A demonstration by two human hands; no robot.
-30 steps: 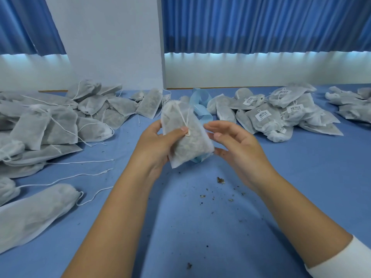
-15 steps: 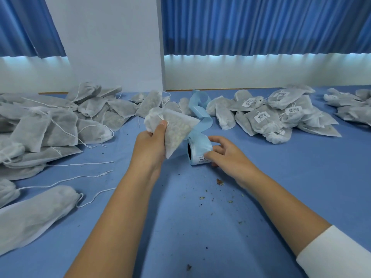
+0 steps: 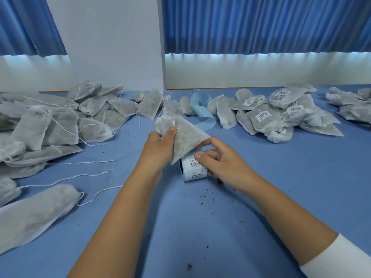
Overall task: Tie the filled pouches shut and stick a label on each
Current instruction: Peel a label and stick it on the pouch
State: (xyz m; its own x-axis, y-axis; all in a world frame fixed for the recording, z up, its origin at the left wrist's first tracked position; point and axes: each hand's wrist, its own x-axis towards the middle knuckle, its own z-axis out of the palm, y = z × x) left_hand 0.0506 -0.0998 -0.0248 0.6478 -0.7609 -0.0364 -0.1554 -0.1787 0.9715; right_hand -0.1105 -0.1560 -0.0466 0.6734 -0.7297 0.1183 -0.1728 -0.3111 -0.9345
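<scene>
Above label roll (image 3: 193, 169): left hand (image 3: 158, 148) grips pouch (image 3: 181, 138); right hand (image 3: 219, 161) on roll.

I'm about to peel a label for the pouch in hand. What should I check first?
1. Grip on pouch: ok, the left hand holds it, thumb at its neck.
2. Neck tied shut: cannot tell; the drawstring looks gathered, the knot is unclear.
3. Label roll in hand: ok, the right hand holds it on the table.
4. A label lifted free: cannot tell; the pouch covers the roll's top.
5. Pouch face bare for a label: ok, none shows on it.
</scene>
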